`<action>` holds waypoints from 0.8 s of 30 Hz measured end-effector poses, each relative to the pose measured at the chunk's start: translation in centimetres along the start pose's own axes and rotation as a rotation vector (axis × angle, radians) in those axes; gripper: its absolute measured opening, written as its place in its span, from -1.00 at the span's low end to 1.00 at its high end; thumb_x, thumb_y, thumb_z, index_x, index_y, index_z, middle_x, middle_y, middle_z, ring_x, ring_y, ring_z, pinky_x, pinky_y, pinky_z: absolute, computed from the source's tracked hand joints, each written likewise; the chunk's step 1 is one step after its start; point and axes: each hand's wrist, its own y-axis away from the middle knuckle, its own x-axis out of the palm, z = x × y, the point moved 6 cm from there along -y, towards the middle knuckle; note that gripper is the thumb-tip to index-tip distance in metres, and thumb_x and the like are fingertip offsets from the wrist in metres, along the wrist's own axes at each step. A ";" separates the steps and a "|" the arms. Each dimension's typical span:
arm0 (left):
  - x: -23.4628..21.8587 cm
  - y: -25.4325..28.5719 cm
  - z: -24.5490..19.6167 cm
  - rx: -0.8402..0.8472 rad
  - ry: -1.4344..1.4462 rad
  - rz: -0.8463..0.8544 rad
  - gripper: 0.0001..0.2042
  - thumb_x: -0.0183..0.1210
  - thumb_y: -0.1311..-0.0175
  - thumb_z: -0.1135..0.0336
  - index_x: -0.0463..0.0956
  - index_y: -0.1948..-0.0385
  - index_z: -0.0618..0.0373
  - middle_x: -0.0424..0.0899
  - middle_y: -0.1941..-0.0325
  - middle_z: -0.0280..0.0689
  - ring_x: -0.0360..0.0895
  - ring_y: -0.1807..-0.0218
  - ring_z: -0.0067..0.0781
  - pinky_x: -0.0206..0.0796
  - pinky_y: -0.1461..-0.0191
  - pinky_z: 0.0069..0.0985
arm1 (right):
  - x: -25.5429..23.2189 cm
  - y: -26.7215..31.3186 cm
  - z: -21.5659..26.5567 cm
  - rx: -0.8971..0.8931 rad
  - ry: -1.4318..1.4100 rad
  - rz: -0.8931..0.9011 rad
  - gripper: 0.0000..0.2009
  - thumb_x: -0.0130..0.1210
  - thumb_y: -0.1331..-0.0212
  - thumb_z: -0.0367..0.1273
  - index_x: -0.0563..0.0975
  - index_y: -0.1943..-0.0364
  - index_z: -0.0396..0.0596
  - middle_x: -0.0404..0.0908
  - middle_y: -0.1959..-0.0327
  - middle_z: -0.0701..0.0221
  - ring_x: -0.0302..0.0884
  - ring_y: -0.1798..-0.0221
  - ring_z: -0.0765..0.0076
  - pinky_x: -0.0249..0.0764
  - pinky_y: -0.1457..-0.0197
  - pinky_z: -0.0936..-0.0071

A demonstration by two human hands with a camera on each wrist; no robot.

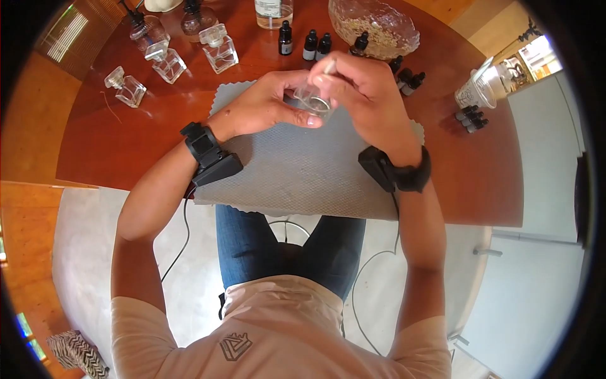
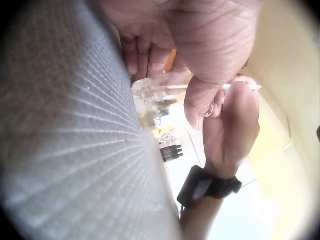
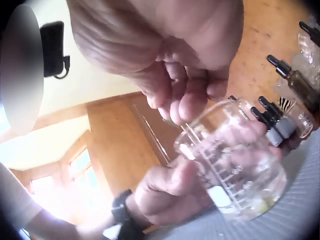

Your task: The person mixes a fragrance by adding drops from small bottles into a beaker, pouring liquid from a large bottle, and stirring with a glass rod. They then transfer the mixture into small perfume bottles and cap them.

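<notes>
Over the grey textured mat (image 1: 297,167), my left hand (image 1: 265,104) grips a clear glass beaker (image 3: 237,172) round its side. The beaker has white graduation marks and is tilted in the right wrist view, with a yellowish-green patch low in it. My right hand (image 1: 372,95) is above the beaker's mouth, fingertips together on a thin pale rod (image 2: 177,86). The rod's lower part reaches down into the beaker.
Square clear glass bottles (image 1: 219,50) with clear caps stand at the back left. Small black-capped bottles (image 1: 310,45) line the back, near a cut-glass bowl (image 1: 372,31) and a labelled bottle (image 1: 273,16). A patterned cup (image 1: 475,93) stands at the right.
</notes>
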 end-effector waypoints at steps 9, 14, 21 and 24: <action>-0.1 0.0 0.0 0.024 0.015 -0.027 -0.45 0.49 -0.16 0.33 0.53 -0.22 0.11 0.68 -0.08 -0.32 0.55 -0.11 -0.50 0.38 -0.23 -0.46 | 0.1 -0.1 -0.4 0.086 -0.043 0.010 -0.87 0.08 -0.31 -0.43 0.55 0.32 -0.23 0.48 0.53 0.38 0.38 0.46 0.56 0.34 0.37 0.51; -0.1 -0.1 0.3 0.091 -0.012 -0.065 -0.47 0.47 -0.17 0.32 0.53 -0.21 0.12 0.68 -0.09 -0.33 0.56 -0.11 -0.49 0.39 -0.23 -0.46 | -2.3 0.3 -0.2 0.146 0.020 -0.047 -0.88 0.10 -0.32 -0.43 0.58 0.31 -0.20 0.52 0.50 0.46 0.39 0.44 0.59 0.34 0.35 0.54; 0.2 -0.2 0.4 0.061 -0.004 -0.042 -0.46 0.49 -0.16 0.31 0.54 -0.20 0.13 0.68 -0.09 -0.31 0.56 -0.12 -0.47 0.39 -0.24 -0.46 | -0.7 -0.1 -0.8 0.005 0.010 -0.091 -0.85 0.13 -0.32 -0.41 0.56 0.32 -0.24 0.53 0.50 0.44 0.37 0.45 0.59 0.35 0.36 0.56; -0.1 0.0 0.3 0.057 0.037 -0.074 -0.48 0.48 -0.16 0.31 0.55 -0.18 0.13 0.69 -0.07 -0.33 0.56 -0.11 -0.48 0.40 -0.23 -0.47 | -2.2 0.2 -0.7 0.114 -0.040 0.030 -0.86 0.12 -0.32 -0.41 0.56 0.32 -0.23 0.55 0.49 0.44 0.39 0.45 0.59 0.38 0.35 0.55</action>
